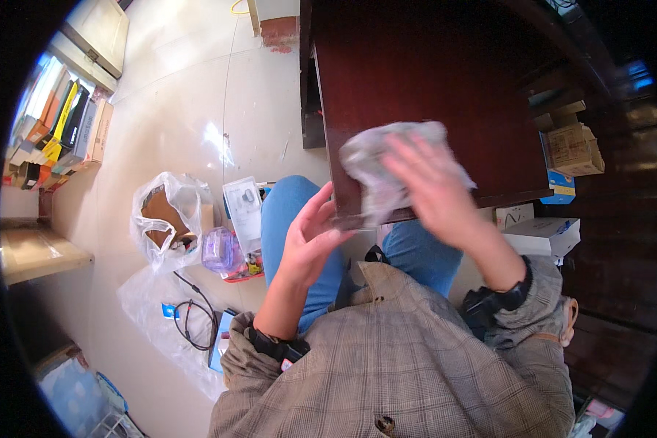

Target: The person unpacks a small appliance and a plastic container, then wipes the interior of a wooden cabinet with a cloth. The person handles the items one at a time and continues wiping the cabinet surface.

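Observation:
A dark reddish-brown wooden panel (416, 71) reaches out over my knees. My right hand (430, 183), blurred by motion, lies flat on a crumpled pale cloth (369, 156) against the panel's top, near its front left part. One end of the cloth hangs over the front edge. At the panel's front left corner is my left hand (312, 235), its thumb by the front edge and its fingers along the left side. The fingertips are partly hidden behind that side.
On the floor at left are a plastic bag (169, 219) holding cardboard, a clear purple container (219, 249), a white box (242, 213) and a coiled black cable (197, 326). Stacked boxes (68, 126) stand farther left. A white carton (545, 235) and a cardboard box (572, 150) sit at right.

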### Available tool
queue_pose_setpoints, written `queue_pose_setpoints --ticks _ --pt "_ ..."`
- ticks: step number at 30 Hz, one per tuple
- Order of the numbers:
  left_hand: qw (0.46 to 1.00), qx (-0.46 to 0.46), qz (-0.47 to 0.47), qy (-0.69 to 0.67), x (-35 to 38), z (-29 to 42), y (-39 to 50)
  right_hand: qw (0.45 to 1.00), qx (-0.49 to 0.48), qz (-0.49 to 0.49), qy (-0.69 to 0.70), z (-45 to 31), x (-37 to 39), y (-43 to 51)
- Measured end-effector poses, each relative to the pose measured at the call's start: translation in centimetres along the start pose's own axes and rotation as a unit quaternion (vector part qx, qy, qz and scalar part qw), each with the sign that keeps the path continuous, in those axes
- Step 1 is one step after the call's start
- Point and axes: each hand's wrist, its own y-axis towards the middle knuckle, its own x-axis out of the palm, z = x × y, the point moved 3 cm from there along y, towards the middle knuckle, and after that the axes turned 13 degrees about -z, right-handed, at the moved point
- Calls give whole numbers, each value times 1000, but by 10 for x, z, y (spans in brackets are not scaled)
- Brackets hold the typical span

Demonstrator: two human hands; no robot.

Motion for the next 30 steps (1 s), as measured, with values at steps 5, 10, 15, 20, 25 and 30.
queue_pose_setpoints --ticks 5,10,15,20,25,30 --pt "999 7 -10 43 0 0 3 943 316 90 53 100 -28 -41" --pt "1000 15 -7 10 -4 -4 1 985 128 113 -37 19 -9 16" --pt "998 17 8 58 -7 -4 -1 988 -105 63 90 -68 10 22" --pt "999 23 2 35 -1 -4 4 992 9 122 -39 29 0 3" --pt "999 17 -21 33 0 -1 8 919 388 66 -14 198 -39 -73" --pt "999 29 -27 33 0 -2 6 925 331 151 109 139 -21 -32"
